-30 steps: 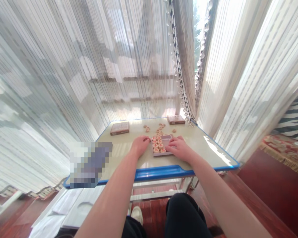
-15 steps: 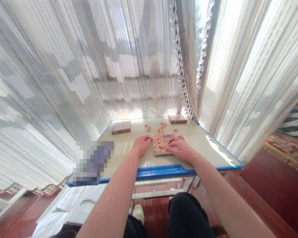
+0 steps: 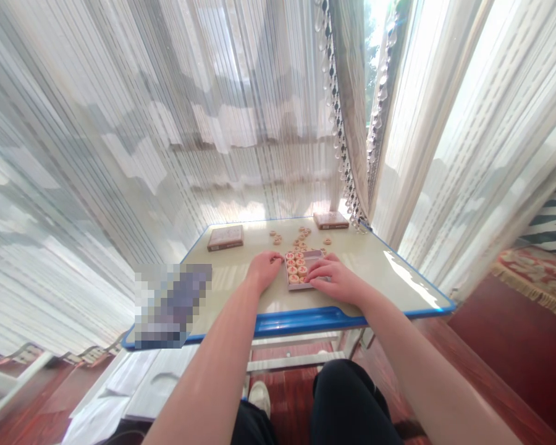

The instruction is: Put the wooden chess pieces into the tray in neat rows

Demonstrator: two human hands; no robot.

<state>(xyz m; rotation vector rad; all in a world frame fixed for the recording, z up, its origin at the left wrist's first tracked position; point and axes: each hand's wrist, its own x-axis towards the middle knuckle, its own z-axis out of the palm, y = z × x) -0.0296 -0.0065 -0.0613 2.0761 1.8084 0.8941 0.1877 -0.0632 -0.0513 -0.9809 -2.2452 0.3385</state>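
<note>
The tray (image 3: pixel 296 287) lies near the front middle of the surface (image 3: pixel 389 272), between both hands. Its left half holds rows of round pieces (image 3: pixel 295 269); their markings are too small to read. The right hand (image 3: pixel 331 279) lies flat over the tray's right half, fingers stretched out and slightly spread, hiding what is under it. The left hand (image 3: pixel 263 269) rests curled just beside the tray's left rim, fingertips at its far corner; I cannot tell whether it pinches a piece. Loose pieces (image 3: pixel 302 233) lie scattered beyond the tray. 2 flat boxes sit at the far edge, 1 left (image 3: pixel 225 237), 1 right (image 3: pixel 330 220). A pixelated patch (image 3: pixel 171 306) hides the surface's near left corner.
</note>
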